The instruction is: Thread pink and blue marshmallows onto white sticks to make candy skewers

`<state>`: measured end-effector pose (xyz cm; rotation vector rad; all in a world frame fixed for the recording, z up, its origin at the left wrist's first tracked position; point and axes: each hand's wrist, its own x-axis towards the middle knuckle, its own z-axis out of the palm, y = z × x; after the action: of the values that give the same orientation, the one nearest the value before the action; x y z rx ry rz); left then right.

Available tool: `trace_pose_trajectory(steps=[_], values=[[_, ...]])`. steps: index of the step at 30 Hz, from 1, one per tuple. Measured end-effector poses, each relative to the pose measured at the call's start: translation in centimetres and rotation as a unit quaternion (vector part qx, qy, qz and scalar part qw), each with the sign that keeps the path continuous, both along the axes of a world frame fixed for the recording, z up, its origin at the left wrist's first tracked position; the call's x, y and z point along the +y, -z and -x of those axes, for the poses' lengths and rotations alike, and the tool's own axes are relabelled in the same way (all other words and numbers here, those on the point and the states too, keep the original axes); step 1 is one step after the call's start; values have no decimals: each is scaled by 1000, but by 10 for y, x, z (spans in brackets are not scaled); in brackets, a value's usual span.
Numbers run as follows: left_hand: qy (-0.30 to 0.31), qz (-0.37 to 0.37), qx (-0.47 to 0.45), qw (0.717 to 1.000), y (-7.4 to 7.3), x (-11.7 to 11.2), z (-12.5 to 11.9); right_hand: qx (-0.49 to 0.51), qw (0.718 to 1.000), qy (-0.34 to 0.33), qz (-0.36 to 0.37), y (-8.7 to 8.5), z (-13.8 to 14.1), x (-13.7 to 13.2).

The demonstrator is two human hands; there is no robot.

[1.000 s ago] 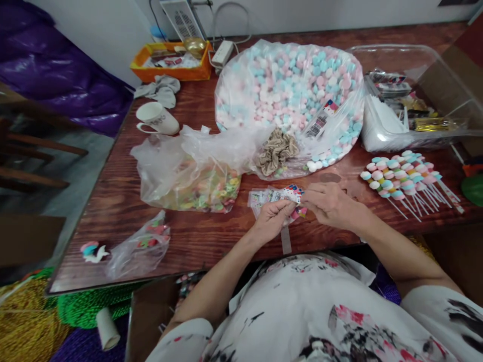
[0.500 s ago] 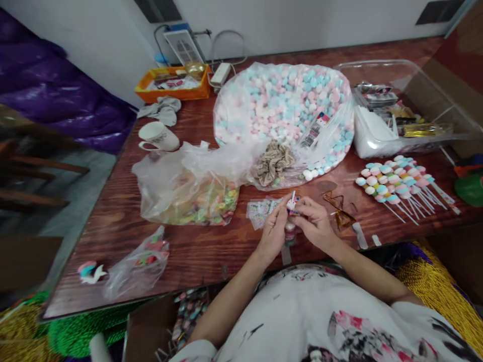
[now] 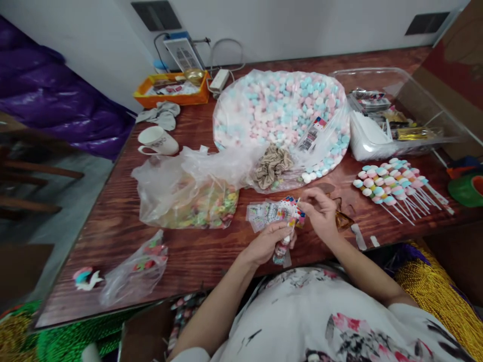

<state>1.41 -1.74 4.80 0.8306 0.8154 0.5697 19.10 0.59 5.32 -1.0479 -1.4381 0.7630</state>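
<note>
My left hand point(image 3: 267, 241) is closed round a marshmallow skewer point(image 3: 282, 247) near the front edge of the wooden table point(image 3: 124, 211); its candy end points toward me. My right hand point(image 3: 320, 211) pinches a small colourful sticker point(image 3: 299, 213) at the top of that skewer, right beside a stack of printed stickers point(image 3: 268, 212) lying on the table. Behind the hands lies a big clear bag of pink, blue and white marshmallows point(image 3: 279, 108) with a beige scrunchie point(image 3: 272, 166) in its mouth.
Several finished skewers point(image 3: 388, 183) lie at the right, a clear box of supplies point(image 3: 392, 120) behind them. A bag of mixed candies point(image 3: 188, 196), a white mug point(image 3: 157, 142), an orange tray point(image 3: 171, 89), a small bag point(image 3: 138, 264) and green tape point(image 3: 470, 190) stand around.
Both hands came together in front of me on the skewer, then the left hand dropped lower with it and the right hand moved up to the sticker stack. The view tilted up.
</note>
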Motion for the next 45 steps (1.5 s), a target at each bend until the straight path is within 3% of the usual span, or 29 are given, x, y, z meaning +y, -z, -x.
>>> trace_pose_trajectory(steps=[2, 4, 6, 8, 10, 12, 14, 16, 17, 18, 20, 23, 24, 26, 28, 30, 33, 35, 36, 38, 40, 43, 45], values=[[-15, 4, -12, 1000, 3, -2, 1, -172, 978, 1, -119, -7, -14, 0], [-6, 24, -34, 999, 6, -6, 3, -350, 903, -82, -234, -11, -25, -4], [48, 46, -56, 996, 8, -10, 6, -430, 834, -156, -308, -9, -31, -10], [126, 51, -47, 990, 9, -13, 9, -442, 806, -198, -341, -3, -33, -16], [192, 18, 12, 981, 7, -15, 10, -447, 802, -224, -327, 4, -31, -21], [211, -94, 119, 966, 4, -18, 10, -470, 812, -233, -256, 10, -28, -24], [173, -272, 241, 916, 0, -20, 8, -477, 836, -232, -145, 12, -25, -27], [114, -421, 324, 839, -1, -22, 5, -457, 856, -237, -44, 10, -22, -30], [95, -460, 342, 814, -1, -22, 4, -443, 867, -227, -13, 8, -21, -33], [84, -473, 344, 806, 0, -21, 3, -433, 878, -204, 0, 5, -20, -36], [81, -422, 314, 847, 2, -17, 3, -430, 893, -131, -28, -1, -20, -42], [101, -194, 226, 949, 5, -10, 6, -430, 890, -73, -133, 0, -23, -49], [115, -113, 198, 967, 5, -9, 7, -424, 887, -81, -163, 5, -25, -51], [164, -7, 157, 974, 4, -9, 8, -412, 881, -116, -203, 17, -29, -53], [209, -14, 153, 966, 1, -12, 5, -419, 871, -156, -203, 29, -31, -55], [217, -131, 198, 947, 0, -17, 1, -443, 864, -171, -167, 34, -31, -57], [153, -366, 290, 871, 1, -24, -7, -453, 873, -157, -93, 24, -40, -59], [113, -451, 317, 827, 4, -26, -10, -425, 895, -118, -60, 13, -57, -55], [96, -467, 317, 820, 5, -26, -11, -408, 908, -83, -45, 9, -71, -50], [57, -455, 297, 838, 7, -24, -14, -374, 926, 52, 3, 7, -101, -37], [-5, -386, 262, 885, 9, -22, -18, -407, 901, 143, 34, 14, -129, -22], [-96, -211, 213, 949, 11, -20, -29, -477, 866, 135, 70, 34, -151, -6], [-121, -121, 186, 967, 12, -20, -35, -487, 861, 128, 67, 47, -153, 0]])
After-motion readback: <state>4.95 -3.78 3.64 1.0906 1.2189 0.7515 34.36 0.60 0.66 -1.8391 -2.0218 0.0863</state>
